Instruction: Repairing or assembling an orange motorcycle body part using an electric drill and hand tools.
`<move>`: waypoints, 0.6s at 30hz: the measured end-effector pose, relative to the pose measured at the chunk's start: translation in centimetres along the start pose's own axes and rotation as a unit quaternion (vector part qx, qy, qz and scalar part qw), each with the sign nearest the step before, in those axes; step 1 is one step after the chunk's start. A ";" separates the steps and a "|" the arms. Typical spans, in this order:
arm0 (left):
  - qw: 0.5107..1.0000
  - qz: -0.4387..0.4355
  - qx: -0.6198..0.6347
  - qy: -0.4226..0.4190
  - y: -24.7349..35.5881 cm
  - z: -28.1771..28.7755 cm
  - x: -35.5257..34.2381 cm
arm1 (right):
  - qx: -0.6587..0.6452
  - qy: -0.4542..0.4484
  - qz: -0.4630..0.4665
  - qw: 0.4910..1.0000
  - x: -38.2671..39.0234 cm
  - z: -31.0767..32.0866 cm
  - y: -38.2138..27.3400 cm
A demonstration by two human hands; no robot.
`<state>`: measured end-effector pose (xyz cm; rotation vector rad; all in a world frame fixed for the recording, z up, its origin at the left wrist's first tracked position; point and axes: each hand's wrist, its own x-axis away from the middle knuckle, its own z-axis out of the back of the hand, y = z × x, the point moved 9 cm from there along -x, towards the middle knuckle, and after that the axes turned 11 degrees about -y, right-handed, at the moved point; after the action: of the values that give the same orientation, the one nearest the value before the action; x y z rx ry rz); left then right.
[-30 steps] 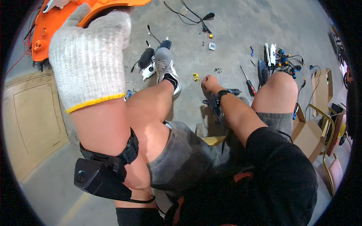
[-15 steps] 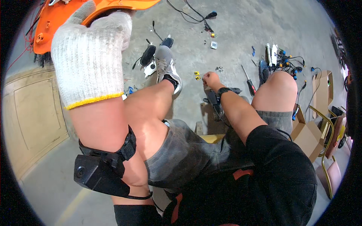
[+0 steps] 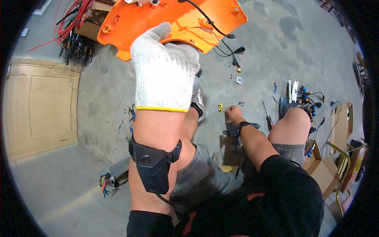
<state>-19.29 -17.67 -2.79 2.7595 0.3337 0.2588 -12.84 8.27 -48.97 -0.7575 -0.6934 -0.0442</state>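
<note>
My left hand (image 3: 166, 71), in a white knit glove with a yellow cuff, grips the near edge of a curved orange plastic panel (image 3: 173, 23). The thumb lies over the panel's inner side, while the other fingers are hidden. A black cable (image 3: 205, 16) hangs across the panel. My bare right hand (image 3: 233, 113) is low over the floor with its fingers curled together; what they hold, if anything, is too small to make out. Just left of it lie small yellow parts (image 3: 220, 106). Under my right forearm is a black power tool (image 3: 234, 138), partly covered.
A screwdriver (image 3: 268, 116) lies right of my right hand, near a pile of cables (image 3: 310, 98) by my knee. Open cardboard boxes (image 3: 321, 168) stand at the right. Red wires (image 3: 77, 19) and a wooden panel (image 3: 51, 108) are at the left, a grey metal bar (image 3: 118, 169) beside my leg.
The view has shifted, bringing more of the orange panel into sight. My left hand, still gripping it, appears farther right and covers my shoe. My right hand stays beside the yellow parts.
</note>
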 end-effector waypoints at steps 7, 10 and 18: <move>1.000 -0.011 0.000 0.004 1.0 0.4 0.6 | -0.108 -0.024 0.005 0.994 0.1 -1.2 0.4; 1.000 -0.021 -0.002 0.006 1.7 0.1 0.7 | -0.315 -0.098 -0.014 0.944 -0.7 -3.8 0.8; 1.000 -0.009 0.024 -0.006 0.1 -1.3 -0.1 | -0.157 0.016 0.005 0.987 -2.5 -0.5 4.6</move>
<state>-19.60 -17.38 -1.60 2.8027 0.3649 0.2317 -13.21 10.85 -53.54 -1.0607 -0.6593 -0.1605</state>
